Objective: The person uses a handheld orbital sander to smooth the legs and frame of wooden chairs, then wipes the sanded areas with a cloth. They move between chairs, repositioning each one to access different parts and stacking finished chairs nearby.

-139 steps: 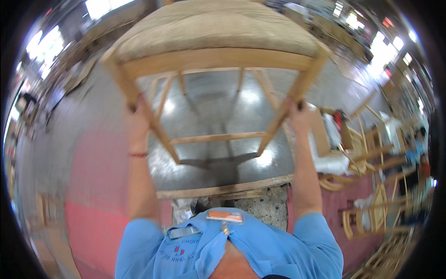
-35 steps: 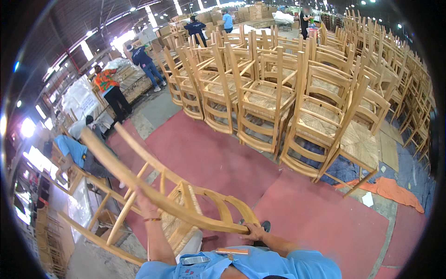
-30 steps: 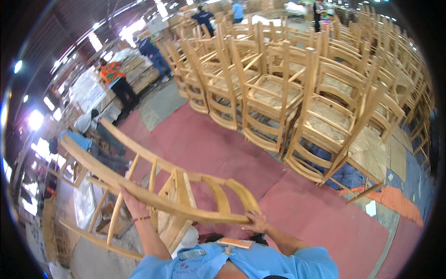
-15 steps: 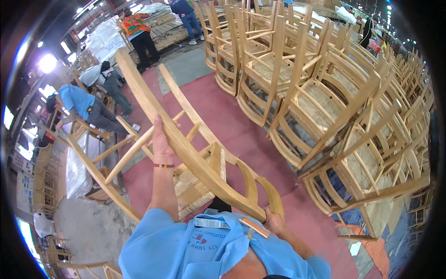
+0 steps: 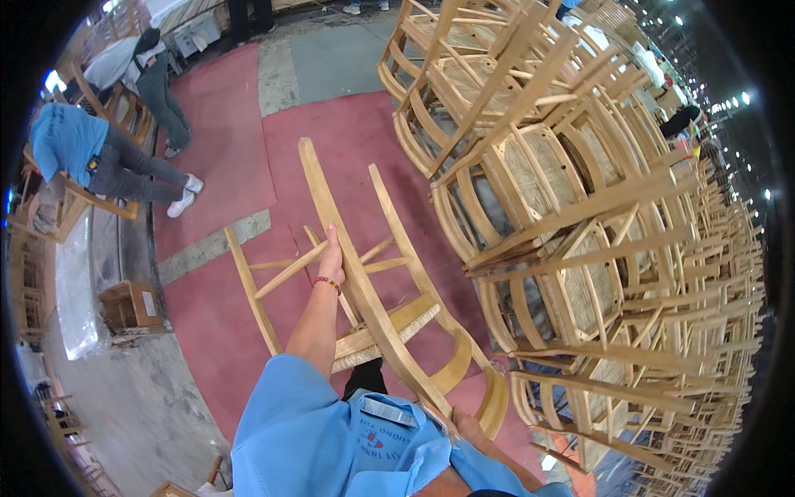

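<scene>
1. Pale wood: the chair (image 5: 364,282) is carried tipped on its side, over the red floor (image 5: 331,132).
2. The left hand (image 5: 333,261) is wrapped shut around a leg rail; the right hand (image 5: 470,431) grips the back post, close to the body.
3. Beyond the left grip the free legs swing wide (likely to snag the stacked chairs (image 5: 596,232)).
4. A snag could twist the chair loose.
</scene>
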Available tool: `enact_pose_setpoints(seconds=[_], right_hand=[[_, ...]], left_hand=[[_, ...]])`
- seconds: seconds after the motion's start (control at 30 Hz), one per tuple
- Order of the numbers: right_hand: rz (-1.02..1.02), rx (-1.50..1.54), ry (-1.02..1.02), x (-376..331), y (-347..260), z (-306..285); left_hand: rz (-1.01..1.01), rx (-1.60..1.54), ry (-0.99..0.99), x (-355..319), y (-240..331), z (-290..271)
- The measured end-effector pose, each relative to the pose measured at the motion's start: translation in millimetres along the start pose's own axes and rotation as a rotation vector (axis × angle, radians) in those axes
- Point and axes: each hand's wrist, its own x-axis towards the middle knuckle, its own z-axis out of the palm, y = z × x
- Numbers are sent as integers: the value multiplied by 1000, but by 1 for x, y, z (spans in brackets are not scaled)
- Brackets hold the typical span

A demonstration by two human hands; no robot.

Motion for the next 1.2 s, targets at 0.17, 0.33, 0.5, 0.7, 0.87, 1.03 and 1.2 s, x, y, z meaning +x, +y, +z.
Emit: enact_pose_setpoints(seconds=[0.17, 0.33, 0.5, 0.7, 0.87, 1.03, 1.2], right_hand=[[209, -11, -128, 32, -72, -83], [228, -43, -152, 60, -150, -160], [-7, 288, -267, 100, -208, -255], [-404, 606, -412, 241, -290, -393], [-626, 940, -377, 300, -316, -524], [-728, 285, 216, 413, -338, -636], [-555, -30, 602, 545, -345, -703]], left_hand=[[-28, 106, 133, 59, 1, 34], [97, 306, -111, 48, 33, 51], [617, 960, -388, -45, 77, 67], [906, 684, -123, -100, 126, 37], [747, 727, 379, -98, 140, -86], [489, 647, 906, -135, 66, -216], [71, 731, 980, -164, -55, -259]])
